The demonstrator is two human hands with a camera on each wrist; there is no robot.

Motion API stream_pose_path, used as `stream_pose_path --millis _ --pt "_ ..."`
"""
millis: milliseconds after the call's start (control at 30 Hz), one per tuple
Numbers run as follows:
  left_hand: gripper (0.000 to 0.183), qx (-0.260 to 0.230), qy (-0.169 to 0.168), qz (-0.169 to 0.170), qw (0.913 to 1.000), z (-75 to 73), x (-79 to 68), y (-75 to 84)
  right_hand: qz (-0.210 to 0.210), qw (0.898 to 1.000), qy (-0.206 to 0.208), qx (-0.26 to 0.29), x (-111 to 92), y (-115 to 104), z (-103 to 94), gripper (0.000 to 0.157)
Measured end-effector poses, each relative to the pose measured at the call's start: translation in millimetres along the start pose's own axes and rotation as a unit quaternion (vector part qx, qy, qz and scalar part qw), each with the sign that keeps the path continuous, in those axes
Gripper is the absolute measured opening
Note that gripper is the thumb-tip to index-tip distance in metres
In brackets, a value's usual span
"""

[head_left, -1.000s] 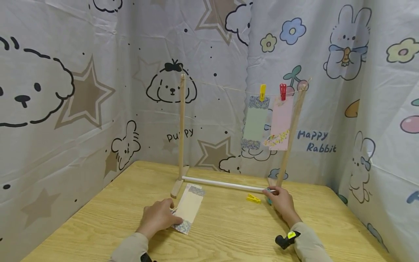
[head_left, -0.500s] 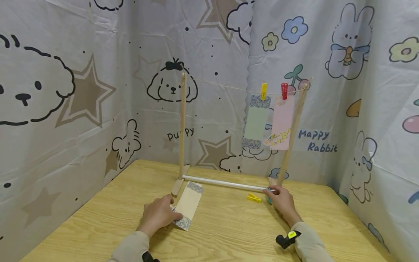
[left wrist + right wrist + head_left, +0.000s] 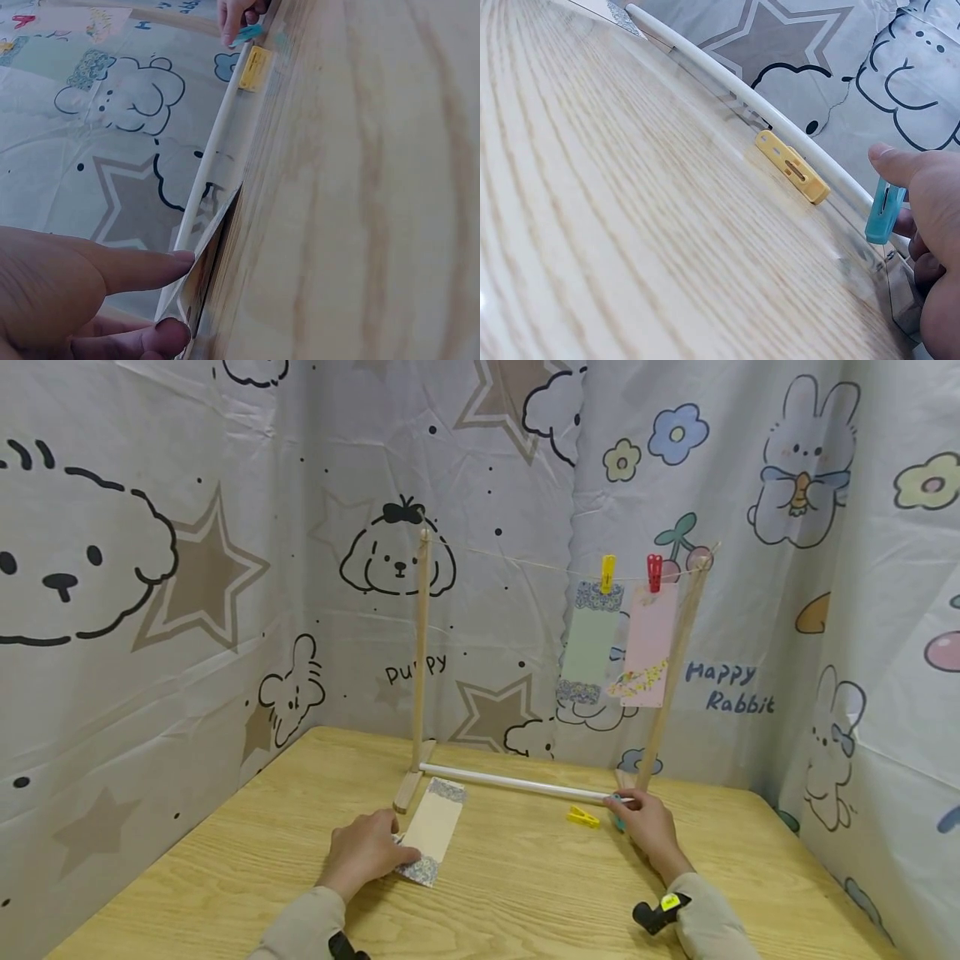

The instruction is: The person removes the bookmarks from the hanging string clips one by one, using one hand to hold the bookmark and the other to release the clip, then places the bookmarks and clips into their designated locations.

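My left hand (image 3: 367, 852) pinches the near left edge of a cream card (image 3: 432, 827) with blue floral bands at both ends. In the left wrist view, thumb and finger meet at that edge and the card stands tilted over the tabletop. My right hand (image 3: 648, 822) pinches a teal clothespin (image 3: 885, 214) near the right end of the white rod. Beside it on the table lies a yellow clothespin (image 3: 582, 816). A green card (image 3: 590, 643) hangs from a string under another yellow clothespin (image 3: 607, 574); a pink card (image 3: 647, 643) hangs under a red clothespin (image 3: 655, 573).
A wooden left post (image 3: 420, 652) and right post (image 3: 671, 672) carry the string, with the white rod (image 3: 517, 782) joining them low down. This frame stands on the wood-grain table (image 3: 525, 893). Printed curtains (image 3: 360, 635) surround the table's back and sides.
The cream card has shifted slightly away from me and to the left with my left hand. My right hand stays by the rod with the teal clothespin.
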State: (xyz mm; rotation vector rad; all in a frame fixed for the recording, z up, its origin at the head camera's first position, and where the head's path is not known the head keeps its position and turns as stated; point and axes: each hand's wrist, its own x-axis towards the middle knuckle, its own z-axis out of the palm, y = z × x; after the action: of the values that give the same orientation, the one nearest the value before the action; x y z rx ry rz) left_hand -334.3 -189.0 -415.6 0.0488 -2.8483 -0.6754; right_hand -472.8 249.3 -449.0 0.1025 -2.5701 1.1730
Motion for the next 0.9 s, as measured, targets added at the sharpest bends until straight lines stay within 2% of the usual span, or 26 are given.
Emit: stream_pose_path --millis 367,733,900 --pt "0.045 0.018 -0.001 0.003 0.9998 2.2 -0.6 0.0 -0.01 1.0 -0.002 -0.017 1.4 1.0 0.3 0.05" --pt "0.043 0.025 -0.003 0.006 0.9997 3.2 -2.0 -0.7 -0.025 0.998 -0.01 -0.056 2.3 2.3 1.0 0.042" --pt "0.043 0.024 -0.006 0.01 0.9996 2.9 -3.0 -0.3 -0.037 0.998 -0.015 -0.057 1.8 2.5 1.3 0.038"
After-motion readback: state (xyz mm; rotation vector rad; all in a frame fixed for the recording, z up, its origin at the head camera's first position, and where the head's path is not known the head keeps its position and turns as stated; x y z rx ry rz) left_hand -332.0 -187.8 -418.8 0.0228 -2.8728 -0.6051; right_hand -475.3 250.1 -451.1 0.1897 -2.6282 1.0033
